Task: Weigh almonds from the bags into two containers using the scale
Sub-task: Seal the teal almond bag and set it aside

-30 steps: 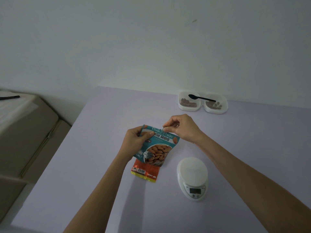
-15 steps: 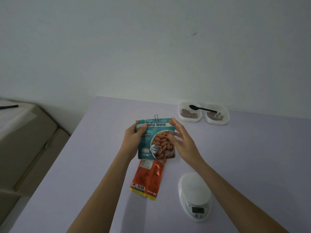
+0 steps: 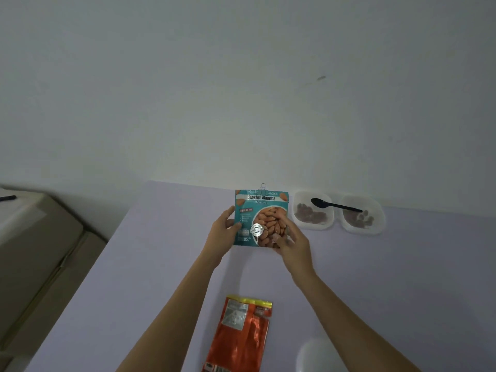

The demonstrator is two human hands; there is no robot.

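At the far left stands a beige box-like piece of furniture (image 3: 40, 251), just beside the lilac tabletop (image 3: 161, 264). The left hand (image 3: 222, 234) reaches forward with the forearm nearly straight. Its grip is clamped on the left edge of the teal foil bag of roasted almonds (image 3: 261, 218), thumb on the printed front and fingers tucked behind.

Nearer the person, an orange foil bag with a yellow top strip (image 3: 241, 334) lies flat on the tabletop, well apart from both hands, probably waiting its turn.

The teal bag is upright over the far middle of the tabletop, label facing the camera (whether its base touches the surface cannot be told). A small wire binder clip (image 3: 263, 187) sits on its top edge, so the bag looks closed and would need unclipping before any almonds come out. The two-sided hold likely steadies it for that.

The right hand (image 3: 292, 242) comes in from the near right, wrist bent slightly inward, its grip pinched on the bag's lower right corner.

At the near edge, part of a white round scale (image 3: 316, 355) shows. To the far right sit two white plastic containers (image 3: 312, 213), touching side by side, each with a few almonds. A black plastic spoon (image 3: 332, 205) lies across both.
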